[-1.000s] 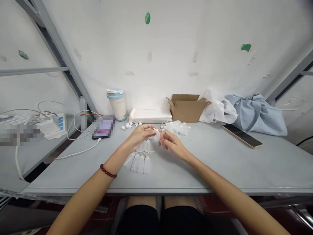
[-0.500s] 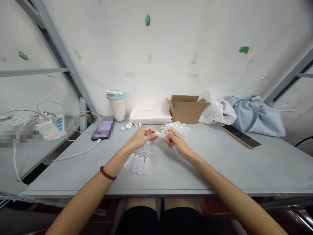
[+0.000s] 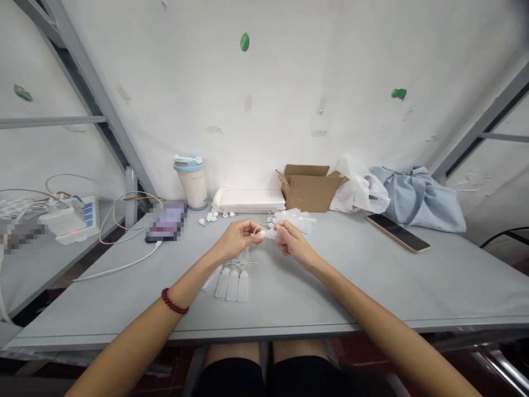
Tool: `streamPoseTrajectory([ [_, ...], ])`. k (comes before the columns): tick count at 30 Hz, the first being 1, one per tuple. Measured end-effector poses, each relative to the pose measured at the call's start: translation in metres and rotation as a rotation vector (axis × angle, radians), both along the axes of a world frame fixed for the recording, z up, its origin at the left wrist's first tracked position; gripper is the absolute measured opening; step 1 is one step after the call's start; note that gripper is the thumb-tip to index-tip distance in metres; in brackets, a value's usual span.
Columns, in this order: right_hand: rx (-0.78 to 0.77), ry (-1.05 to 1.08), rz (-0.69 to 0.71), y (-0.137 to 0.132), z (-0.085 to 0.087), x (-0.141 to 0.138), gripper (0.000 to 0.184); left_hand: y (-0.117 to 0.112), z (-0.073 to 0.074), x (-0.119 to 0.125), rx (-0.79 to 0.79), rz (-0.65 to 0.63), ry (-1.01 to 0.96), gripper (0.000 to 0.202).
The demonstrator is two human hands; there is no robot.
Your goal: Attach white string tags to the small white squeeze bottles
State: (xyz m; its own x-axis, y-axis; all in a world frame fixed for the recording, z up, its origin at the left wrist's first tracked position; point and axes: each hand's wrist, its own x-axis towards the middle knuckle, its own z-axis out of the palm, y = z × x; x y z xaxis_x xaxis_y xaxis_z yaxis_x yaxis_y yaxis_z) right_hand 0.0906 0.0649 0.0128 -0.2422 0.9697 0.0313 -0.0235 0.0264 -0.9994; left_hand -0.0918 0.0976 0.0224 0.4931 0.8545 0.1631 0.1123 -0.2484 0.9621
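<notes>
Over the table, a small translucent plastic bottle (image 3: pixel 271 234) lies sideways between my two hands. My right hand (image 3: pixel 294 242) is closed round its body, hiding most of it. At the other end, my left hand (image 3: pixel 242 238) pinches the white cap, and a thin pale loop shows by its fingertips. Below my left hand rest several similar capped bottles (image 3: pixel 232 285) side by side, thin pale cords or tubes at their tops. More translucent bottles (image 3: pixel 301 220) lie in a heap behind my right hand. Several loose white caps (image 3: pixel 212 216) are scattered to the back left.
Along the wall stand a blue-lidded cup (image 3: pixel 192 183), a white stack (image 3: pixel 250 200), an open cardboard box (image 3: pixel 309 190), a plastic bag (image 3: pixel 359 187) and a blue cloth bundle (image 3: pixel 417 198). A phone (image 3: pixel 397 232) lies right; another phone (image 3: pixel 166 221) with a cable lies left.
The whole view has shifted slightly as the head moved. My hands stay together on the bottle, and a little more of its white cap end shows between them.
</notes>
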Motion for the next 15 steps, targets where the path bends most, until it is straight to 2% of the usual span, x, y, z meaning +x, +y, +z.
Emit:
streamPoseTrajectory([
  [5, 0.050, -0.012, -0.014, -0.0016, 0.0029, -0.0015, 0.027, -0.0021, 0.0052, 0.0030, -0.103, 0.015, -0.033, 0.032],
  [10, 0.112, -0.052, -0.001, -0.0056, 0.0062, -0.0025, 0.027, -0.0067, 0.0082, 0.0021, -0.302, -0.060, 0.074, 0.045],
  [12, 0.113, -0.060, 0.007, -0.0059, 0.0065, -0.0015, 0.027, -0.0072, 0.0074, 0.0009, -0.263, -0.091, 0.089, 0.043],
  [15, 0.101, -0.070, 0.015, -0.0048, 0.0063, 0.0004, 0.027, -0.0067, 0.0063, 0.0000, -0.084, -0.103, 0.077, 0.033],
])
